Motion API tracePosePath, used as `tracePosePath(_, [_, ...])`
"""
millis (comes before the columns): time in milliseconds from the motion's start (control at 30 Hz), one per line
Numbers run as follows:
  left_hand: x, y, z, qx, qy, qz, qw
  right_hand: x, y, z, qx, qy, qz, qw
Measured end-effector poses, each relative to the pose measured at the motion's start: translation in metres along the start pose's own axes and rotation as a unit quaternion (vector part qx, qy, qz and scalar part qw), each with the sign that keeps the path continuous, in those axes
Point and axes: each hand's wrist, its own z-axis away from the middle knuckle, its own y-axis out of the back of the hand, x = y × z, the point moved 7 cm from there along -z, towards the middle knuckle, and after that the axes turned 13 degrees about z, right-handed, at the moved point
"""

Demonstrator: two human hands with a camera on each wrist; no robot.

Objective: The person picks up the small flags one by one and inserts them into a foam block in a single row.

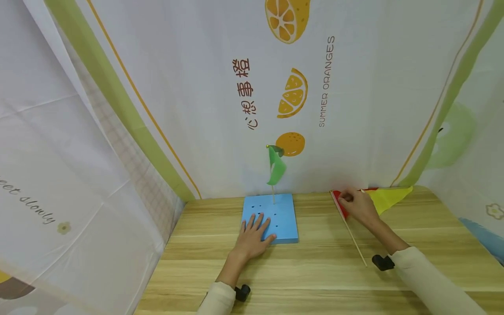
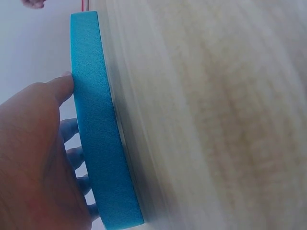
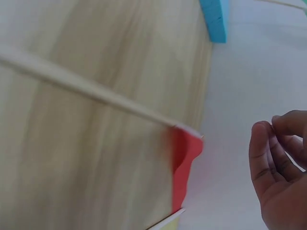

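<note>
My left hand [image 1: 253,238] lies spread on the front of a blue foam block [image 1: 285,218], its straight fingers resting on the top. The block has several small holes. A thin stick bearing a green flag [image 1: 277,166] stands upright near its back edge. Over to the right, my right hand [image 1: 357,204] hovers over a red flag [image 1: 337,200] on a wooden stick [image 1: 354,241]. Its fingers are curled, thumb tip against the forefinger, with nothing between them. In the right wrist view, the red flag [image 3: 182,165] is apart from that hand [image 3: 283,167].
A yellow flag [image 1: 387,199] lies at the back right of the wooden table [image 1: 311,280], partly behind the right hand. A white cloth [image 1: 197,87] printed with oranges hangs along the back edge. Black wrist mounts [image 1: 242,293] sit by both sleeves.
</note>
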Motion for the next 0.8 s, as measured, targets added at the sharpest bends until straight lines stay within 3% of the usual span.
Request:
tracePosePath(233, [0.001,0.001,0.001,0.003,-0.001,-0.002,1.0000,0.023,-0.011,0.016,-0.081,-0.034,-0.006,0.996])
tracePosePath(367, [0.002,0.001,0.002,0.003,-0.004,0.001,1.0000,0.029,-0.017,0.023,-0.114,-0.031,0.010,0.993])
tracePosePath(567, [0.002,0.002,0.002,-0.001,0.000,-0.001,1.0000,0.030,-0.025,0.028,-0.132,-0.015,0.027,0.991])
tracePosePath(800, [0.002,0.002,0.001,-0.005,0.004,-0.005,1.0000,0.029,-0.033,0.032,-0.152,-0.037,0.045,0.987])
